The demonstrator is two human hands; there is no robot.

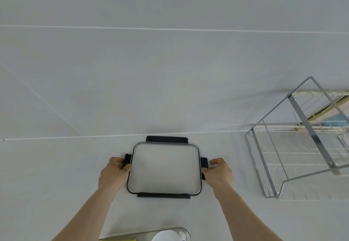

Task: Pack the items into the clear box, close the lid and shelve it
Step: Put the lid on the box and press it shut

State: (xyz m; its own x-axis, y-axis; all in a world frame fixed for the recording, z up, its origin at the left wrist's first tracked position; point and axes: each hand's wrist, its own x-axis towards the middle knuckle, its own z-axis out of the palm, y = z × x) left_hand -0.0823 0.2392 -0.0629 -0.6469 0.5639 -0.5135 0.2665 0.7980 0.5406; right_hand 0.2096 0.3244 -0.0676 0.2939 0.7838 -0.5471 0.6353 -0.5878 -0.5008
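A clear rectangular lid (164,169) with black clip flaps on all sides lies flat on the white table (56,174) in front of me. My left hand (113,171) grips its left side, fingers on the left black clip (127,159). My right hand (219,171) grips the right side at the right black clip (204,162). At the bottom edge of the view, the rim of a clear box (143,233) shows, with a white item (168,236) and a yellow item (124,239) inside it.
A chrome wire rack (302,146) with shelves stands on the table at the right. A white wall rises behind the table.
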